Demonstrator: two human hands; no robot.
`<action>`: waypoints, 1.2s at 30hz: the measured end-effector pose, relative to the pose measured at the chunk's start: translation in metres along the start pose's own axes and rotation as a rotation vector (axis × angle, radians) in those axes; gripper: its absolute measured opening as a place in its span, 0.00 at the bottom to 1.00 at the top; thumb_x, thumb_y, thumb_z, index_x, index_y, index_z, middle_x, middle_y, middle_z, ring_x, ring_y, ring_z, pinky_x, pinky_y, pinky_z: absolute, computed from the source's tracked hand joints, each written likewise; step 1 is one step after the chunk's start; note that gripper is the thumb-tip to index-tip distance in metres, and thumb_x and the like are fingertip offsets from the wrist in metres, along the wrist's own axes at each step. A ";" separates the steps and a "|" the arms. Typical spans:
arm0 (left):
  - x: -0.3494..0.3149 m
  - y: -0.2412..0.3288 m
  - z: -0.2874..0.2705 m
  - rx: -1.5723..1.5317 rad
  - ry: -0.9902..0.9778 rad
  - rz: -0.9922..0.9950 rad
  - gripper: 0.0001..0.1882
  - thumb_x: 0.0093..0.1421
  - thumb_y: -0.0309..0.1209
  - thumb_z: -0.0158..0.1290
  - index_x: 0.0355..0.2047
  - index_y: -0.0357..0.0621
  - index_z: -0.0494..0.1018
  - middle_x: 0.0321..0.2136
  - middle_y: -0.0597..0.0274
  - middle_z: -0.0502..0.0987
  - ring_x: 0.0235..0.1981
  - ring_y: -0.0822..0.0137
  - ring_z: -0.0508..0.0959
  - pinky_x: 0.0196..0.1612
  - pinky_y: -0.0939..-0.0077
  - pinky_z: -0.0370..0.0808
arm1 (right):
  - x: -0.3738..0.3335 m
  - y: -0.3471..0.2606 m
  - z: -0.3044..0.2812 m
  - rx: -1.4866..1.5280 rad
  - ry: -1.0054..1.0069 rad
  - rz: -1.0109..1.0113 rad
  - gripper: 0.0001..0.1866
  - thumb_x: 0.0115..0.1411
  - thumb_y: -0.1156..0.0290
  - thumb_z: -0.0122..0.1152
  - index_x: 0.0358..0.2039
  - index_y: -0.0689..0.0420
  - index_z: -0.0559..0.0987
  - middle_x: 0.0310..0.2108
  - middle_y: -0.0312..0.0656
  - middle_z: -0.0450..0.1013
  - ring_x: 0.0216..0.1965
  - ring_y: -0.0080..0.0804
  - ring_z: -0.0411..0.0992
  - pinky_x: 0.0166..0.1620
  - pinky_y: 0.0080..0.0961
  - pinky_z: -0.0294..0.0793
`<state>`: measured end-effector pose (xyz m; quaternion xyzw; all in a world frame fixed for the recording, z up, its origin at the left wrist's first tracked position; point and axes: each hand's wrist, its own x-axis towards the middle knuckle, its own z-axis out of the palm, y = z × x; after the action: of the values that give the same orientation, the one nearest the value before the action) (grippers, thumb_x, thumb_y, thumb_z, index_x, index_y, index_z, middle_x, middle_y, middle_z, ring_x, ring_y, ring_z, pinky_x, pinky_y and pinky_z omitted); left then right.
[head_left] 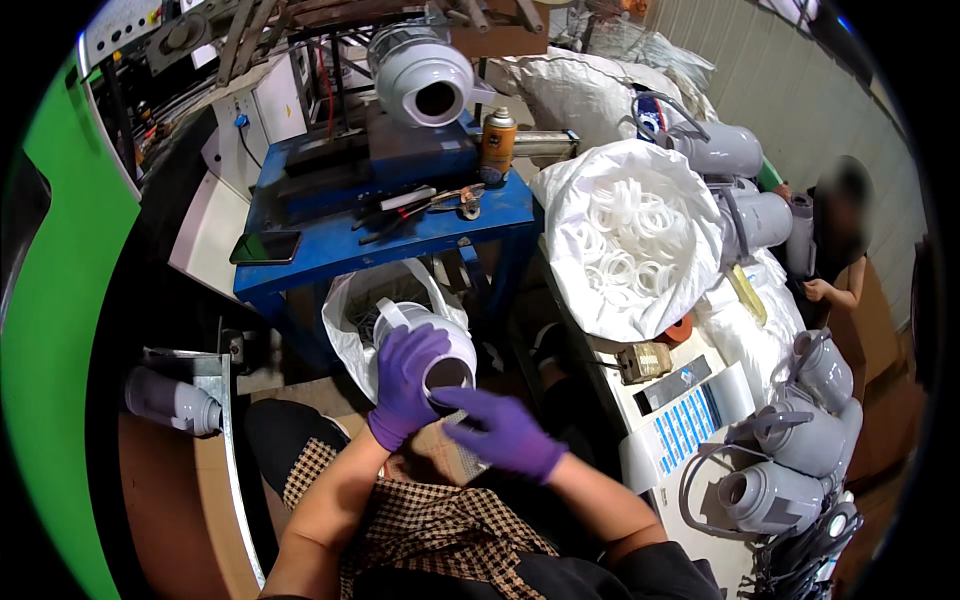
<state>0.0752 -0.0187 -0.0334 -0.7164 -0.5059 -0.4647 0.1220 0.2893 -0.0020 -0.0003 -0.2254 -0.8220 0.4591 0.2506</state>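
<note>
A pale grey plastic jug [456,346] with a side handle and a round dark mouth is in front of me, its mouth tilted toward me. My left hand [408,385], in a purple glove, is closed around its left side near the neck. My right hand [505,432], gloved the same way, is beside the mouth with its fingers stretched out and the fingertips at the rim. Whether they touch the rim I cannot tell. Behind the jug, a white bag [350,320] hangs open below the blue table [400,240].
On the table are a phone [265,248], pliers [410,212], an orange spray can [497,147] and another grey jug [425,85]. To the right, a white sack of clear rings [640,240] adjoins several grey jugs [770,500]. A co-worker [835,230] is at far right.
</note>
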 end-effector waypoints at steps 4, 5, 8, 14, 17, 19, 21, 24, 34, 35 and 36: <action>0.003 -0.015 -0.020 0.014 0.056 -0.063 0.36 0.43 0.42 0.74 0.51 0.47 0.74 0.52 0.55 0.79 0.57 0.49 0.76 0.64 0.48 0.66 | 0.012 0.005 -0.115 -0.506 0.500 -0.106 0.16 0.58 0.73 0.69 0.48 0.52 0.83 0.43 0.44 0.81 0.42 0.45 0.81 0.45 0.34 0.81; 0.002 -0.018 -0.026 0.021 0.094 -0.069 0.36 0.42 0.42 0.74 0.51 0.47 0.74 0.53 0.55 0.79 0.57 0.49 0.77 0.64 0.48 0.66 | 0.018 0.017 -0.151 -0.685 0.535 -0.006 0.15 0.57 0.70 0.69 0.47 0.50 0.83 0.44 0.42 0.80 0.43 0.45 0.80 0.46 0.37 0.80; 0.001 -0.023 -0.037 0.021 0.093 -0.113 0.37 0.41 0.43 0.75 0.51 0.46 0.74 0.53 0.53 0.78 0.57 0.49 0.76 0.65 0.49 0.66 | 0.019 0.063 -0.221 -1.196 0.341 0.257 0.16 0.57 0.61 0.70 0.47 0.46 0.84 0.48 0.39 0.77 0.47 0.43 0.76 0.49 0.40 0.78; -0.014 -0.017 -0.033 0.046 -0.047 -0.132 0.40 0.36 0.47 0.75 0.51 0.52 0.76 0.56 0.55 0.70 0.62 0.46 0.66 0.67 0.46 0.60 | 0.006 0.103 -0.249 -1.256 0.393 0.184 0.04 0.53 0.64 0.71 0.31 0.45 0.88 0.49 0.37 0.76 0.51 0.42 0.73 0.51 0.40 0.74; -0.023 -0.014 -0.027 0.000 -0.168 -0.199 0.41 0.32 0.48 0.76 0.51 0.56 0.78 0.53 0.58 0.69 0.60 0.45 0.63 0.65 0.48 0.61 | -0.007 0.076 -0.223 -1.024 0.747 -0.077 0.02 0.56 0.73 0.71 0.30 0.55 0.85 0.49 0.45 0.76 0.47 0.44 0.74 0.50 0.37 0.74; -0.025 -0.013 -0.024 -0.043 -0.202 -0.231 0.43 0.32 0.47 0.78 0.52 0.53 0.77 0.52 0.56 0.71 0.57 0.46 0.69 0.62 0.52 0.65 | -0.022 0.050 -0.189 -0.800 0.779 -0.150 0.03 0.59 0.75 0.69 0.30 0.60 0.84 0.49 0.46 0.75 0.47 0.40 0.74 0.48 0.34 0.74; -0.025 -0.011 -0.021 -0.091 -0.202 -0.265 0.43 0.34 0.45 0.77 0.53 0.52 0.76 0.52 0.57 0.71 0.56 0.49 0.70 0.61 0.54 0.65 | -0.035 0.025 -0.140 -0.476 0.766 -0.052 0.03 0.59 0.76 0.68 0.32 0.62 0.83 0.45 0.46 0.76 0.44 0.34 0.74 0.47 0.29 0.74; -0.021 -0.005 -0.016 -0.208 -0.124 -0.225 0.44 0.40 0.40 0.75 0.58 0.46 0.70 0.54 0.55 0.74 0.57 0.47 0.72 0.63 0.51 0.66 | -0.033 -0.002 -0.075 -0.112 0.491 0.038 0.07 0.59 0.74 0.69 0.37 0.63 0.84 0.39 0.46 0.80 0.38 0.33 0.78 0.44 0.27 0.75; -0.018 0.018 -0.010 -0.175 -0.105 -0.107 0.45 0.41 0.36 0.72 0.62 0.41 0.70 0.51 0.56 0.79 0.53 0.47 0.77 0.60 0.52 0.70 | 0.026 0.001 0.010 -0.299 0.234 -0.095 0.13 0.47 0.81 0.69 0.35 0.56 0.83 0.35 0.45 0.81 0.33 0.48 0.80 0.37 0.32 0.79; -0.018 0.019 -0.010 -0.163 -0.132 -0.091 0.45 0.41 0.36 0.72 0.61 0.42 0.71 0.51 0.56 0.79 0.53 0.47 0.77 0.60 0.52 0.70 | 0.027 0.002 0.012 -0.356 0.205 -0.045 0.12 0.47 0.81 0.68 0.34 0.55 0.83 0.35 0.44 0.80 0.33 0.48 0.79 0.37 0.34 0.79; -0.018 0.020 -0.009 -0.152 -0.149 -0.071 0.44 0.41 0.35 0.71 0.61 0.44 0.71 0.51 0.57 0.79 0.53 0.47 0.76 0.60 0.52 0.70 | 0.027 0.003 0.015 -0.414 0.181 0.009 0.10 0.47 0.80 0.66 0.32 0.55 0.83 0.34 0.43 0.80 0.33 0.47 0.79 0.37 0.35 0.78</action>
<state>0.0858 -0.0451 -0.0371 -0.7378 -0.5020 -0.4511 0.0125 0.2599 0.0063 -0.0038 -0.3159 -0.8718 0.2598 0.2697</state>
